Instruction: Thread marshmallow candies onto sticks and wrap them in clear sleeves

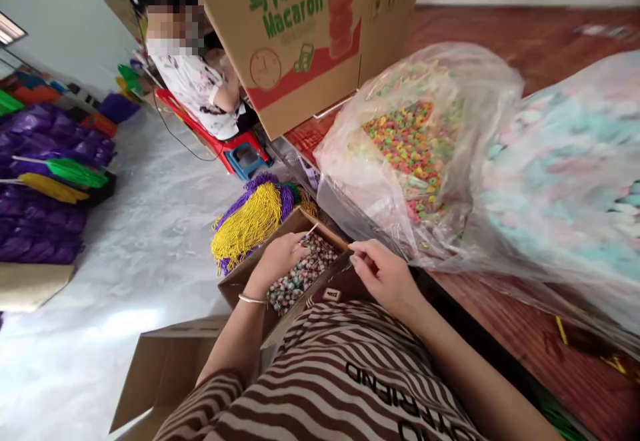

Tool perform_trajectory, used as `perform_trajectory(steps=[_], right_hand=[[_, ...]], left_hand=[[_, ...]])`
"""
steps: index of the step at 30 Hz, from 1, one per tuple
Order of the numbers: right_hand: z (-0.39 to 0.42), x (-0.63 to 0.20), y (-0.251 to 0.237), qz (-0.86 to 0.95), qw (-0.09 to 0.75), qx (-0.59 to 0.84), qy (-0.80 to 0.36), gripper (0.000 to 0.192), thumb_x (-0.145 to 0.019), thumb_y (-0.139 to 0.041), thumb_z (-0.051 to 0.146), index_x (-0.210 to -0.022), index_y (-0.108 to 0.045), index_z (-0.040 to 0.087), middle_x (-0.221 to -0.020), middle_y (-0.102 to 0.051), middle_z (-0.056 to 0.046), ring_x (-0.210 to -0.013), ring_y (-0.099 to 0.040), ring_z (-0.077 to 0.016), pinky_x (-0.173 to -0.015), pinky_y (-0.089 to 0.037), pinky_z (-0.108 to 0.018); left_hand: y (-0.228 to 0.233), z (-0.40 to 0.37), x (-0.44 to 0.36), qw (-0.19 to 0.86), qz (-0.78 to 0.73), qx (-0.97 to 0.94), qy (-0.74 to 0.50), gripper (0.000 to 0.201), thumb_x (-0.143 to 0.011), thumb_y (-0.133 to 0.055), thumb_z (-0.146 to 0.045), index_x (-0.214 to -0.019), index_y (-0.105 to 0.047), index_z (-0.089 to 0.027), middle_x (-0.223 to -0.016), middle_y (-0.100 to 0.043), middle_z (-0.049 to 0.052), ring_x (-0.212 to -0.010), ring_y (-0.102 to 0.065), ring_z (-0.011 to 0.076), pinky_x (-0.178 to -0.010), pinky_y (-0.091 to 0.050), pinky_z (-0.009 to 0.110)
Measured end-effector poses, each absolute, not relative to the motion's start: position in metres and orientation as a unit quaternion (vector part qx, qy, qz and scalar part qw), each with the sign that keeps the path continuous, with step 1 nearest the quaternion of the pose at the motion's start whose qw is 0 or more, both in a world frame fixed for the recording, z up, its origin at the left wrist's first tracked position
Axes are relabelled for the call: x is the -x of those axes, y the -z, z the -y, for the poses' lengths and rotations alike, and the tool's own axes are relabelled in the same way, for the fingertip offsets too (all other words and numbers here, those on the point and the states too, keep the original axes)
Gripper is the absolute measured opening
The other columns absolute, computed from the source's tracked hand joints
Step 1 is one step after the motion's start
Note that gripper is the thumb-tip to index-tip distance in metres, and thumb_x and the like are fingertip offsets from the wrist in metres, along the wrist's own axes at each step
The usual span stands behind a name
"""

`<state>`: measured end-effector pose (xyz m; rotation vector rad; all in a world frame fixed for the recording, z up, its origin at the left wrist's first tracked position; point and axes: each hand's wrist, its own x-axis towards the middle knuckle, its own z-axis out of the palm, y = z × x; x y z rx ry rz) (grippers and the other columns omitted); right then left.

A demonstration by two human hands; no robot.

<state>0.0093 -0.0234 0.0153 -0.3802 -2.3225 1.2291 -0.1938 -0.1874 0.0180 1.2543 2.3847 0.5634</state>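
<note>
My left hand reaches into an open cardboard box full of small multicoloured beads; its fingers pinch a thin stick-like needle that points up and right. My right hand hovers at the box's right edge, thumb and forefinger pinched together on what looks like a fine thread; the thread itself is too thin to make out. A bracelet sits on my left wrist. My striped shirt fills the bottom of the view.
Two large clear plastic bags lie on the wooden table, one of coloured ring beads and one of pastel pieces. A "Macaron" carton stands behind. Yellow and purple bead strands lie on the floor. Another person sits far left.
</note>
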Motion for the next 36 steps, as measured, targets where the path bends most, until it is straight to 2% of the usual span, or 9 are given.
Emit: perform_trajectory(steps=[4, 11, 15, 21, 25, 30, 32, 34, 36], right_hand=[[0.011, -0.033, -0.011, 0.848, 0.207, 0.165, -0.460, 0.016, -0.099, -0.052, 0.026, -0.097, -0.067, 0.022, -0.087, -0.068, -0.004, -0.076, -0.063, -0.0178, -0.073, -0.049, -0.031], [0.018, -0.065, -0.009, 0.866, 0.152, 0.209, -0.428, 0.017, -0.094, -0.053, 0.014, -0.086, -0.067, 0.021, -0.084, -0.069, -0.002, -0.074, -0.062, -0.0159, -0.069, -0.045, -0.026], [0.016, -0.090, -0.015, 0.863, 0.155, 0.278, -0.393, 0.017, -0.089, -0.057, 0.009, -0.084, -0.069, 0.020, -0.081, -0.070, -0.001, -0.072, -0.061, -0.0152, -0.066, -0.041, -0.025], [0.015, -0.159, -0.033, 0.790, 0.170, 0.418, -0.415, 0.016, -0.093, -0.054, 0.018, -0.088, -0.069, 0.019, -0.085, -0.071, -0.003, -0.077, -0.062, -0.0162, -0.069, -0.041, -0.025], [0.026, -0.226, -0.070, 0.741, 0.231, 0.467, -0.424, 0.019, -0.097, -0.052, 0.025, -0.090, -0.068, 0.020, -0.086, -0.071, -0.002, -0.079, -0.063, -0.0161, -0.072, -0.043, -0.026], [0.018, -0.318, -0.124, 0.694, 0.320, 0.576, -0.292, 0.034, -0.099, -0.049, 0.046, -0.093, -0.069, 0.020, -0.086, -0.072, -0.003, -0.079, -0.063, -0.0181, -0.071, -0.046, -0.027], [-0.009, -0.351, -0.132, 0.661, 0.295, 0.667, -0.176, 0.034, -0.099, -0.047, 0.045, -0.090, -0.068, 0.021, -0.082, -0.071, -0.003, -0.074, -0.062, -0.0182, -0.068, -0.043, -0.027], [-0.048, -0.378, -0.131, 0.636, 0.192, 0.742, -0.086, 0.025, -0.095, -0.051, 0.038, -0.089, -0.070, 0.021, -0.083, -0.072, -0.004, -0.076, -0.063, -0.0201, -0.067, -0.041, -0.028], [-0.090, -0.395, -0.123, 0.630, 0.080, 0.771, -0.051, 0.020, -0.090, -0.057, 0.031, -0.097, -0.072, 0.019, -0.099, -0.075, -0.009, -0.087, -0.066, -0.0242, -0.070, -0.043, -0.030]], left_hand=[[0.000, 0.195, 0.190, 0.189, -0.911, -0.365, 0.044, 0.043, -0.090, -0.067, -0.040, -0.126, -0.065, -0.017, -0.120, -0.071, 0.018, -0.114, -0.066, 0.0323, -0.096, -0.050, 0.041], [-0.012, 0.129, 0.159, 0.291, -0.764, -0.564, -0.115, 0.046, -0.091, -0.064, -0.032, -0.137, -0.061, -0.023, -0.134, -0.068, 0.011, -0.125, -0.062, 0.0269, -0.107, -0.046, 0.038], [-0.034, 0.085, 0.142, 0.381, -0.637, -0.647, -0.175, 0.049, -0.089, -0.067, -0.033, -0.138, -0.062, -0.026, -0.133, -0.069, 0.008, -0.120, -0.065, 0.0247, -0.107, -0.048, 0.039], [-0.047, 0.030, 0.102, 0.470, -0.487, -0.720, -0.154, 0.053, -0.087, -0.071, -0.040, -0.138, -0.063, -0.028, -0.127, -0.071, 0.009, -0.115, -0.066, 0.0260, -0.104, -0.050, 0.039], [-0.047, 0.005, 0.070, 0.499, -0.406, -0.758, -0.110, 0.054, -0.087, -0.073, -0.044, -0.137, -0.064, -0.028, -0.122, -0.072, 0.009, -0.110, -0.066, 0.0259, -0.099, -0.051, 0.038], [-0.046, -0.011, 0.039, 0.514, -0.359, -0.775, -0.072, 0.058, -0.085, -0.075, -0.046, -0.138, -0.064, -0.026, -0.128, -0.071, 0.011, -0.114, -0.065, 0.0273, -0.100, -0.050, 0.038], [-0.044, -0.014, 0.030, 0.516, -0.348, -0.780, -0.066, 0.058, -0.084, -0.076, -0.044, -0.138, -0.064, -0.026, -0.128, -0.071, 0.011, -0.114, -0.065, 0.0271, -0.099, -0.050, 0.037], [-0.044, -0.017, 0.023, 0.514, -0.342, -0.784, -0.063, 0.055, -0.084, -0.077, -0.040, -0.136, -0.065, -0.027, -0.125, -0.072, 0.009, -0.111, -0.066, 0.0263, -0.096, -0.050, 0.035], [-0.046, -0.019, 0.017, 0.511, -0.336, -0.789, -0.059, 0.052, -0.084, -0.077, -0.035, -0.134, -0.066, -0.027, -0.120, -0.073, 0.008, -0.108, -0.066, 0.0251, -0.093, -0.050, 0.034]])
